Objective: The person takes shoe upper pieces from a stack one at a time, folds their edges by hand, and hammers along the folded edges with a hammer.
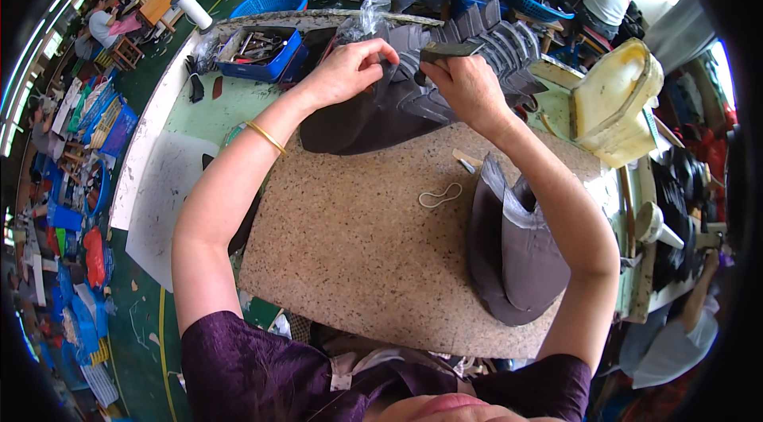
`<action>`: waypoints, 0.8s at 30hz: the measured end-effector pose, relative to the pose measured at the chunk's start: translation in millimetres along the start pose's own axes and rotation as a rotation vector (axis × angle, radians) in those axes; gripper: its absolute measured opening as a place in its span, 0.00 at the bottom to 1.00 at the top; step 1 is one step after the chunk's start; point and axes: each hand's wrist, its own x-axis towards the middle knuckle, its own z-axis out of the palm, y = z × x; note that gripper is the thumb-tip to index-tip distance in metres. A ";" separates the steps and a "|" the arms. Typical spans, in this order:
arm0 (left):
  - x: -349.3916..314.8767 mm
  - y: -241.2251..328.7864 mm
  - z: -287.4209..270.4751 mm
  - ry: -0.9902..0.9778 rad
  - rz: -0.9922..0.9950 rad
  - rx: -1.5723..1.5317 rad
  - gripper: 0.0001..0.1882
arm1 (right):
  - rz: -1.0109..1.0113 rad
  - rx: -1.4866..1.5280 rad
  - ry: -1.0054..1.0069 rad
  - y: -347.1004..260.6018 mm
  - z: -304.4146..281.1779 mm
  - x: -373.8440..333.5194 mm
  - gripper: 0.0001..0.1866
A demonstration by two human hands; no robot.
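A fanned row of dark brown leather-like pieces (366, 124) with grey edges, resembling shoe uppers, lies across the far side of the worktop. At the left part of this row is my left hand (350, 72), its fingers curled in toward the thumb; whatever is between them is hidden. My right hand (470, 92) is closed around a dark tool (449, 49) over the middle of the row; my fingers cover too much of it to tell its kind. Below my right forearm, two similar dark pieces (517, 263) with grey upper edges lie overlapping on the speckled board (358, 247).
A white string loop (439, 195) lies on the board. Beyond my left forearm stands a blue tray (262, 56) of tools. To the right are a yellowed plastic container (616, 104) and a white funnel-like object (658, 225). Blue baskets (270, 1) and other people surround the table.
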 end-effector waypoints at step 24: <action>-141.9 133.1 -73.3 0.279 0.851 0.738 0.08 | 0.152 0.850 -0.273 -106.9 -32.1 -30.8 0.12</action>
